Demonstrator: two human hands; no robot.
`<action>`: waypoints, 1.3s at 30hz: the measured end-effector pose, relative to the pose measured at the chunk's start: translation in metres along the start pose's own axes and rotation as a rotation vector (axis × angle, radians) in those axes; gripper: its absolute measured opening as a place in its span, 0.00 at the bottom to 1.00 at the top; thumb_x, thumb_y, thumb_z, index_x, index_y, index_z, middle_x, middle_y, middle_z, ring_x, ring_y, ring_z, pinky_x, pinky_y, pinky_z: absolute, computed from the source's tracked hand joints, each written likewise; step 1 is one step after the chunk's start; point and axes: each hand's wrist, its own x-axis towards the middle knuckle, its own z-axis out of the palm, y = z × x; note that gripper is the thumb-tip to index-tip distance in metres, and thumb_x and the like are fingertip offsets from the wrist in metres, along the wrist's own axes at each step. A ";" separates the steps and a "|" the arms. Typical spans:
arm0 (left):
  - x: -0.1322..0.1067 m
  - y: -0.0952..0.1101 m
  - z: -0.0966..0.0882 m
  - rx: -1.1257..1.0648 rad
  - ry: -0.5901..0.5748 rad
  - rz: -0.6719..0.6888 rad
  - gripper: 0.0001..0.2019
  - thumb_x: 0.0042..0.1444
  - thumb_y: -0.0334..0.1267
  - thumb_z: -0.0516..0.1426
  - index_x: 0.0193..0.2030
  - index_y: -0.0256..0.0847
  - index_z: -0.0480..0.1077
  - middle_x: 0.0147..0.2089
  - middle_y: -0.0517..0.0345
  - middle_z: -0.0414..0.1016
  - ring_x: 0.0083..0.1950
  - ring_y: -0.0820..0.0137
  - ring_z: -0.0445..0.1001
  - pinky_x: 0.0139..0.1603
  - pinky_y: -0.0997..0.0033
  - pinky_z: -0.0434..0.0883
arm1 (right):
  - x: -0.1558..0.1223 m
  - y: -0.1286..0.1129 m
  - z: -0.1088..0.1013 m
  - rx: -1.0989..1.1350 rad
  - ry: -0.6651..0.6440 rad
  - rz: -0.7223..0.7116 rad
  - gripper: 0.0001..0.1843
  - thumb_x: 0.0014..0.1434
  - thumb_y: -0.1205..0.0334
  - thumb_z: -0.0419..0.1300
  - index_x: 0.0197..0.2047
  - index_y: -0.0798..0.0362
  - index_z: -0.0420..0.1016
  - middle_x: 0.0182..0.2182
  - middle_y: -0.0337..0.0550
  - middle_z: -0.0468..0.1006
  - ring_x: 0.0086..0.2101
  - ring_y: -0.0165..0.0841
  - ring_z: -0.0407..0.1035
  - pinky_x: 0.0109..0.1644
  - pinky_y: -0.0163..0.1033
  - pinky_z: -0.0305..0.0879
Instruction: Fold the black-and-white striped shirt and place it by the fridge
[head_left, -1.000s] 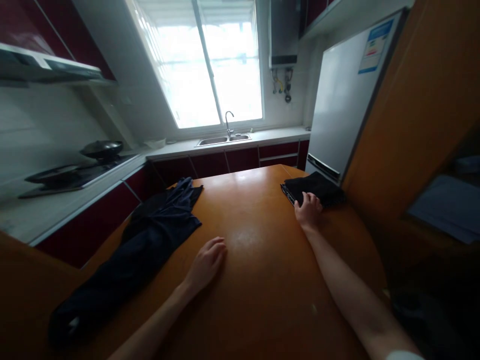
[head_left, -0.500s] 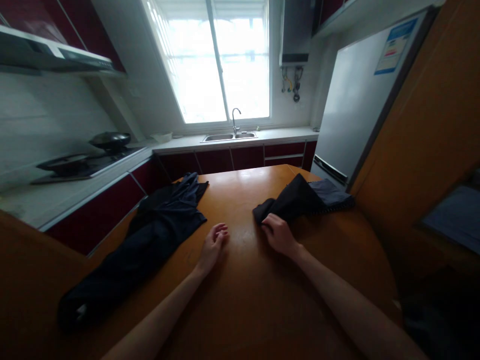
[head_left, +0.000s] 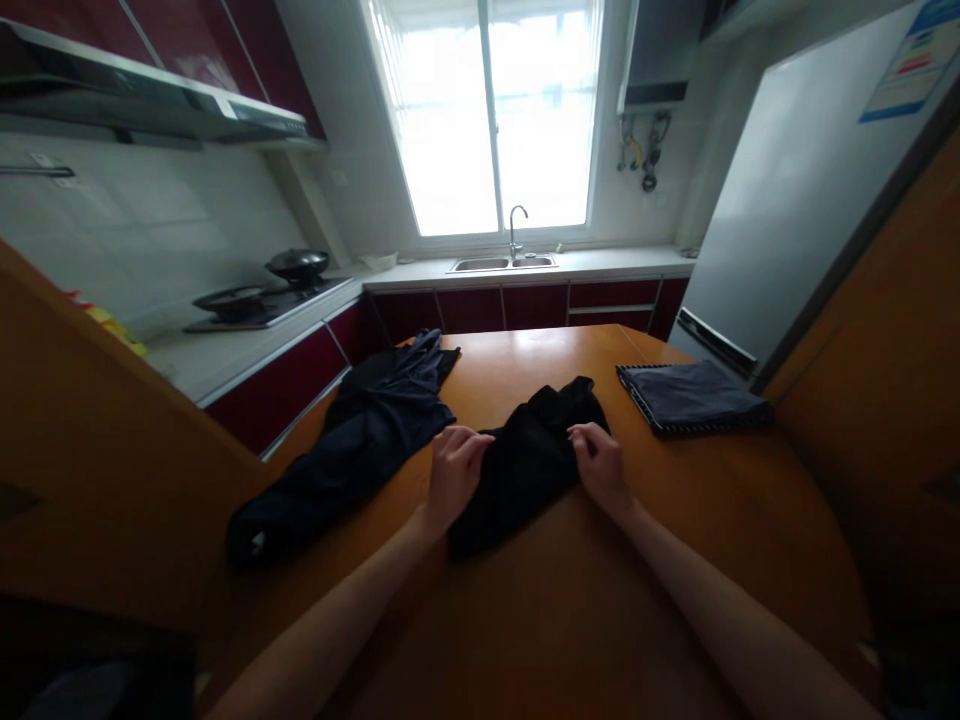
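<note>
A crumpled black garment (head_left: 529,455) lies in the middle of the wooden table, between my two hands; its exact kind does not show. My left hand (head_left: 455,474) pinches its left edge, fingers closed. My right hand (head_left: 600,467) grips the right side of the same cloth between thumb and fingers. Left of my hands, dark navy clothes (head_left: 352,455) lie spread in a loose heap. To the right sits a folded grey-blue cloth (head_left: 694,393) with a black-and-white dashed edge.
The round-edged wooden table (head_left: 540,345) fills the foreground. Beyond it stand a counter with a sink (head_left: 484,265), a stove with a wok (head_left: 298,262) at left, and a fridge (head_left: 787,190) at right. Wooden panels flank both sides.
The black garment has come off the folded grey-blue cloth to the middle of the table. My left hand, earlier empty, now grips it too. The view has turned left.
</note>
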 end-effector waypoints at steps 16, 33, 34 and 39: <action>-0.018 0.060 0.017 -0.024 -0.428 0.176 0.13 0.62 0.40 0.61 0.53 0.45 0.75 0.51 0.50 0.78 0.53 0.60 0.75 0.55 0.59 0.73 | 0.044 0.093 -0.070 -0.190 0.541 0.245 0.16 0.60 0.59 0.47 0.39 0.54 0.75 0.40 0.53 0.78 0.42 0.42 0.71 0.47 0.45 0.67; 0.057 -0.073 -0.025 -0.237 -0.103 -0.586 0.16 0.54 0.44 0.60 0.44 0.36 0.76 0.47 0.45 0.79 0.49 0.57 0.78 0.56 0.56 0.72 | -0.002 0.000 -0.016 -0.351 -0.344 -0.375 0.12 0.61 0.73 0.56 0.44 0.50 0.76 0.43 0.47 0.77 0.46 0.42 0.68 0.53 0.49 0.62; 0.056 -0.076 -0.026 -0.125 -0.082 -0.493 0.17 0.56 0.44 0.59 0.47 0.36 0.76 0.50 0.45 0.78 0.50 0.57 0.77 0.57 0.57 0.71 | -0.003 0.002 -0.013 -0.348 -0.366 -0.364 0.12 0.60 0.73 0.56 0.43 0.50 0.76 0.43 0.46 0.77 0.46 0.42 0.68 0.53 0.49 0.63; 0.050 -0.051 -0.003 0.103 -0.390 -0.063 0.27 0.60 0.46 0.59 0.64 0.36 0.67 0.62 0.42 0.71 0.62 0.56 0.71 0.64 0.60 0.66 | -0.005 0.010 -0.005 -0.300 -0.477 -0.315 0.13 0.60 0.75 0.55 0.41 0.51 0.76 0.40 0.45 0.77 0.43 0.40 0.69 0.50 0.46 0.66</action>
